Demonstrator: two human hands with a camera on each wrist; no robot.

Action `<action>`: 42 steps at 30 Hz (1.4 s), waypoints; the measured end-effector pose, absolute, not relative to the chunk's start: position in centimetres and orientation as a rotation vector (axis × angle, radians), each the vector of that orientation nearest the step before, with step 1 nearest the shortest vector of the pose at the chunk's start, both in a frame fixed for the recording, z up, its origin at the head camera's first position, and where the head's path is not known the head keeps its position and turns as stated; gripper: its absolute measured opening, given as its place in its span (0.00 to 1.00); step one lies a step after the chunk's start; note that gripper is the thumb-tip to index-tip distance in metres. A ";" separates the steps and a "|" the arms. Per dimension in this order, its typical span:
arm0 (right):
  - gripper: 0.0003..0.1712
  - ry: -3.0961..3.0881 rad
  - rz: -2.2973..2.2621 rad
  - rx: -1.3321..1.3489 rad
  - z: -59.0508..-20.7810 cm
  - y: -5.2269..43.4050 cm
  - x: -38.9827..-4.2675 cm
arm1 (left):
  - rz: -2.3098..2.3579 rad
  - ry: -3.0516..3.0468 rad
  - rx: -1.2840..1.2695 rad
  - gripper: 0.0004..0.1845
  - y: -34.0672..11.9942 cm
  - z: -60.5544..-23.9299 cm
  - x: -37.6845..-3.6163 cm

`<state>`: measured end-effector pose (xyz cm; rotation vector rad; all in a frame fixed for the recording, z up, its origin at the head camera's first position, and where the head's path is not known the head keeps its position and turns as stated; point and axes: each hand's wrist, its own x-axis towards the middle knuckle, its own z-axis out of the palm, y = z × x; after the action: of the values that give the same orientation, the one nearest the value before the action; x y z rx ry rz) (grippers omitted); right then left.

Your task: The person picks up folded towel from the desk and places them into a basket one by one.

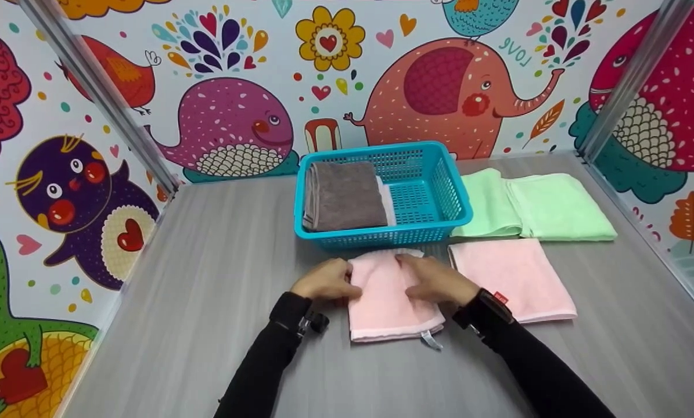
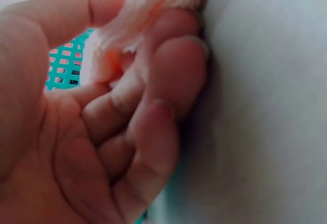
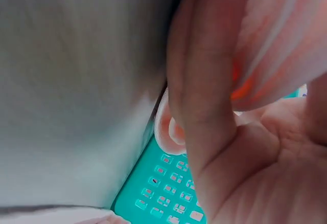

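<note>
Grey towel (image 1: 347,197) folded inside blue basket (image 1: 381,232), seemingly done. Pink towel (image 1: 383,293) on table (image 1: 230,290) outside it, sides pinched by left hand (image 1: 323,280), right hand (image 1: 442,281). Second pink towel (image 1: 515,276), green cloth (image 1: 558,206) outside too, apparently left.

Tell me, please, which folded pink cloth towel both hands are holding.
The left pink towel, before the turquoise plastic basket, is gripped by the left hand and right hand; the red-tagged pink towel lies right of it.
</note>
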<state>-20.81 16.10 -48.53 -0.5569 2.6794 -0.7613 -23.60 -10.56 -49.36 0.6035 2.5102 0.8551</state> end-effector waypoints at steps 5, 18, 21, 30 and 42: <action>0.45 2.691 -0.711 -0.606 -48.1 16.3 -20.8 | 0.763 2.607 0.699 0.13 -10.0 -48.9 -23.4; 0.35 2.641 -1.004 -0.909 -41.8 18.1 -19.5 | 1.141 2.497 0.898 0.17 -10.8 -43.3 -21.9; 0.34 2.646 -1.094 -0.915 -41.4 18.6 -19.4 | 1.307 2.365 0.822 0.17 -11.4 -42.8 -22.0; 0.32 2.690 -1.140 -0.904 -41.5 18.4 -19.4 | 1.375 2.386 0.828 0.13 -11.6 -41.7 -21.4; 0.32 2.688 -1.278 -0.833 -42.2 17.8 -20.3 | 1.406 2.654 0.832 0.08 -11.2 -41.7 -21.7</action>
<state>-20.28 17.78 -42.16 -0.8329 2.6880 -1.2785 -21.74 -11.18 -41.70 0.8322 2.6540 1.4063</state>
